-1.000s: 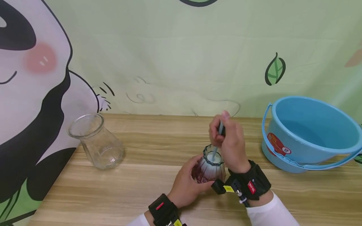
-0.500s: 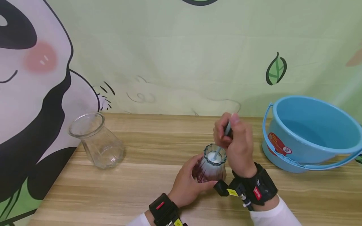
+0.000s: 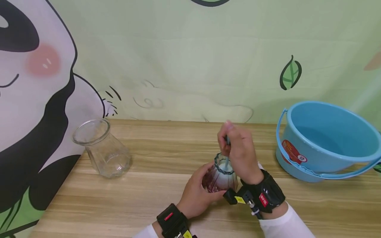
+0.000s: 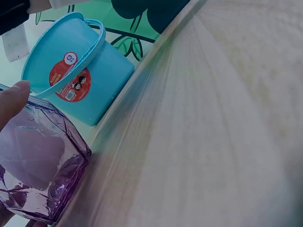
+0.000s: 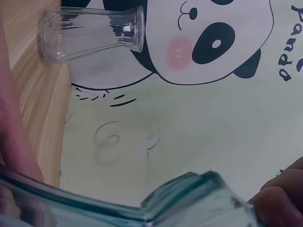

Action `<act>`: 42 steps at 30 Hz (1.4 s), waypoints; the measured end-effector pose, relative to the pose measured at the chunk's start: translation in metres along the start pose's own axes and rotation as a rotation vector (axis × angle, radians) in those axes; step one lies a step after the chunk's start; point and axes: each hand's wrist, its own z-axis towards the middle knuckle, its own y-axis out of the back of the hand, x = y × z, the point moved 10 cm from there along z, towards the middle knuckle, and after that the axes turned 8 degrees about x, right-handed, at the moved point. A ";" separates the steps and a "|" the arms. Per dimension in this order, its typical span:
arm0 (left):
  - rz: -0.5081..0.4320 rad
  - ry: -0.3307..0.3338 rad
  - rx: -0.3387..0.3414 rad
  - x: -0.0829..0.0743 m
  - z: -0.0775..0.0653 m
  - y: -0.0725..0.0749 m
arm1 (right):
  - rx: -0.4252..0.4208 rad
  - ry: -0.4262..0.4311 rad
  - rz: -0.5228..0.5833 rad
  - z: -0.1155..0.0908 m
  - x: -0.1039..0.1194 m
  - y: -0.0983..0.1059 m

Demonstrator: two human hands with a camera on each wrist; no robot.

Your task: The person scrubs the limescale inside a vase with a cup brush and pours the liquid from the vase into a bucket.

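A fluted glass vase (image 3: 221, 180), blue-green at its scalloped rim and purple at the base, stands upright on the table. My left hand (image 3: 196, 195) wraps around its lower side, thumb and fingers spread on the glass. In my right hand (image 3: 241, 152) is the grey handle of a sponge brush (image 3: 227, 163), gripped in curled fingers above the mouth and reaching down inside. Through the purple glass in the left wrist view, a pale rounded sponge head (image 4: 35, 158) shows. In the right wrist view the glass rim (image 5: 189, 194) is close below, with fingertips to its right.
On the left of the wooden table (image 3: 148, 198) stands a clear glass vase (image 3: 104, 148). A light blue bucket (image 3: 321, 142) with its handle lowered sits at the right. Behind is a printed panda cloth (image 3: 178, 66).
My right hand tilted to the right with the brush handle, then swung back left and slightly lower over the vase. The left hand and the vase have stayed in place.
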 end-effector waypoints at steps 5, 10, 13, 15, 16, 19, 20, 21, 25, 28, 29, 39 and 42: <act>0.013 0.014 0.004 0.001 0.000 -0.001 | 0.037 -0.038 -0.045 0.000 -0.007 -0.004; 0.004 0.029 0.013 0.002 0.000 -0.001 | 0.045 -0.050 -0.051 0.000 -0.010 -0.004; -0.002 0.027 0.014 0.001 0.000 -0.002 | 0.042 -0.053 -0.051 0.001 -0.011 -0.004; -0.006 0.026 0.015 0.001 0.000 -0.002 | 0.047 -0.054 -0.047 0.001 -0.012 -0.005; -0.008 0.024 0.015 0.001 0.000 -0.002 | 0.051 -0.056 -0.045 0.001 -0.012 -0.005; -0.011 0.021 0.014 0.001 0.000 -0.001 | 0.068 -0.068 -0.045 0.001 -0.014 -0.007; -0.012 0.021 0.014 0.001 0.000 -0.001 | 0.073 -0.077 -0.040 0.001 -0.015 -0.007; -0.015 0.021 0.015 0.001 0.000 -0.002 | 0.077 -0.085 -0.035 0.001 -0.016 -0.007; -0.013 0.020 0.014 0.001 0.000 -0.001 | 0.098 -0.111 0.010 0.000 -0.018 -0.009; -0.011 0.020 0.015 0.000 0.000 -0.001 | 0.101 -0.116 0.038 0.000 -0.017 -0.010; -0.010 0.022 0.015 0.000 0.000 -0.001 | 0.096 -0.119 0.043 0.000 -0.016 -0.010; 0.002 0.016 0.013 -0.007 -0.002 0.001 | 0.065 -0.114 0.098 0.001 -0.013 -0.009; -0.002 0.030 0.016 -0.001 -0.001 -0.001 | 0.053 -0.102 0.091 0.001 -0.007 -0.005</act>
